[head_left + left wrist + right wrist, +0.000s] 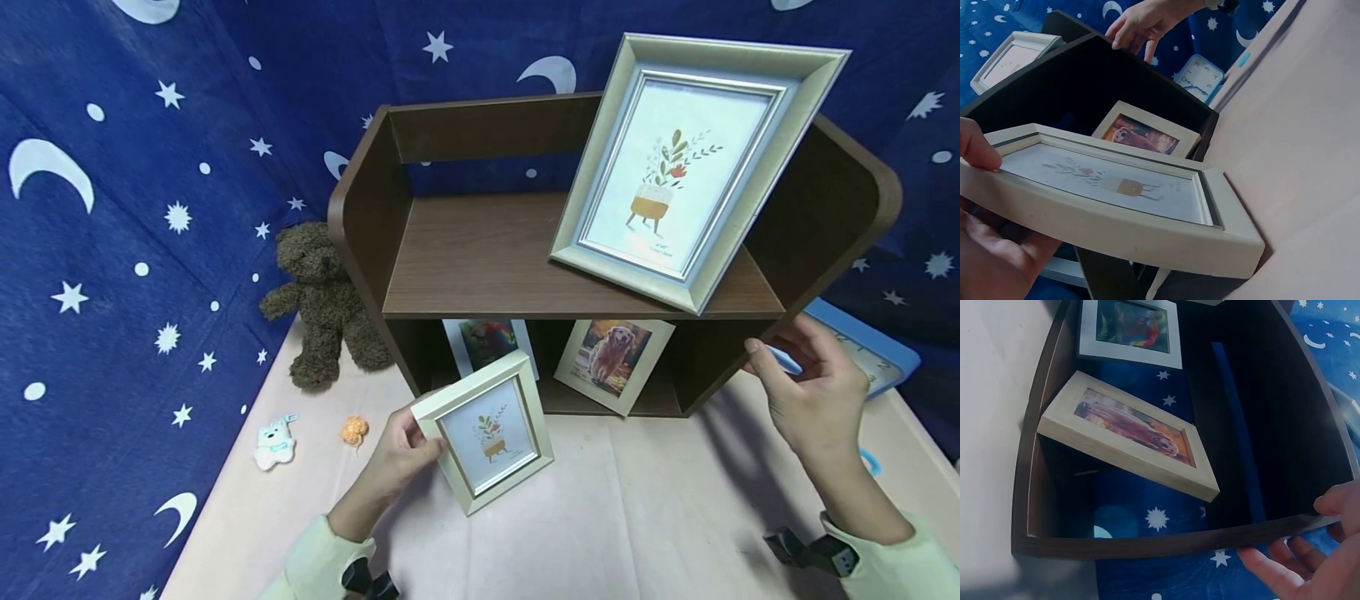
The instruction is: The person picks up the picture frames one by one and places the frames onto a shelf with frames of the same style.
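Note:
My left hand (401, 450) grips a small cream picture frame (491, 433) by its left edge, thumb on the front. The print inside shows a potted plant, and the frame is held tilted in front of the shelf's lower level. My right hand (821, 383) is at the right side of the brown wooden shelf (480, 258). In the right wrist view, its thumb and fingers (1269, 572) lie on either side of the shelf's side panel. A dog photo frame (611, 367) and a parrot photo frame (1132, 331) lean in the lower level.
A large plant-print frame (675, 175) leans on the upper level's right half. Left of the shelf sits a brown teddy bear (318, 308), with a small white plush (275, 443) and an orange trinket (354, 431) nearby. A blue clock (873, 354) stands behind my right hand.

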Tool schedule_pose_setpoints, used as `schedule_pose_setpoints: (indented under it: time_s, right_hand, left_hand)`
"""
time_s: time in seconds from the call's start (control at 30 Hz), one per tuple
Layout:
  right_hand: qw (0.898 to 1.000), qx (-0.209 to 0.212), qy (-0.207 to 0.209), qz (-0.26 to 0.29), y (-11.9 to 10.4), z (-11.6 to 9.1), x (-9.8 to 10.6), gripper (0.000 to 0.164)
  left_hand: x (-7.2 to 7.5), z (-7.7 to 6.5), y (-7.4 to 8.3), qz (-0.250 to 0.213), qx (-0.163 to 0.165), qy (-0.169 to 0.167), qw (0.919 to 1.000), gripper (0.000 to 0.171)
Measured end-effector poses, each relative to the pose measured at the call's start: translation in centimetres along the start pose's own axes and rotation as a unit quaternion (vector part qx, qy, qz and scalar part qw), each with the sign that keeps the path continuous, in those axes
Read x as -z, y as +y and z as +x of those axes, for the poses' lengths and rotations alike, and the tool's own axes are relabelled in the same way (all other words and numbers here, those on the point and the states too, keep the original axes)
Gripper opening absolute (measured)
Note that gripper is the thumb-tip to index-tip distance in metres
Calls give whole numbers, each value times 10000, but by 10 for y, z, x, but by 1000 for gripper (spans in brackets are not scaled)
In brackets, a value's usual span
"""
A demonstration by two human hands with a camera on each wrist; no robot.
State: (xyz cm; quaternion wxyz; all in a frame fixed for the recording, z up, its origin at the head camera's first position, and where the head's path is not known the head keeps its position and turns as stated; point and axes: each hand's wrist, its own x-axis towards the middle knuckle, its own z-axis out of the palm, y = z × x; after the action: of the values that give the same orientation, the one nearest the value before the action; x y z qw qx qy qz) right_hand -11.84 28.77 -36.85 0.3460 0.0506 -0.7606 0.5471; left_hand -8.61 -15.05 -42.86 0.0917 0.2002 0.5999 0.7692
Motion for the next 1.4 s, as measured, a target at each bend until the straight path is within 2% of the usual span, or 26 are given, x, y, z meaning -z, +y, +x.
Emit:
schedule_pose_setpoints:
  time_s: [0.1, 0.33, 0.63, 0.97, 1.1, 1.2, 1.4]
  right_hand:
    - [9996, -69, -87, -260, -2, 1, 1, 52]
    - [9984, -247, -165, -476, -4, 1, 1, 53]
    - [9996, -163, -167, -174, -3, 1, 0, 52]
    - [9981, -254, -159, -540, -5, 0, 0, 53]
    - [9990, -209, -157, -351, -4, 0, 0, 52]
    - [9996, -122, -145, -194, -2, 0, 0, 51]
    - [9984, -178, -186, -497, -4, -1, 0, 51]
  left_hand:
    - [0, 0, -1, -106, 34, 9, 9999, 55]
    - [2, 1, -1, -104, 27, -55, 9999, 58]
    - [0, 0, 3, -9, 3, -10, 10000, 61]
    - [-3, 0, 5, -38, -40, 28, 10000, 62]
    - [-3, 0, 7, -148, -175, -90, 9997, 65]
    - [-4, -1, 9, -214, -284, -156, 9992, 67]
    - [-12, -2, 22, -158, -323, -188, 9992, 62]
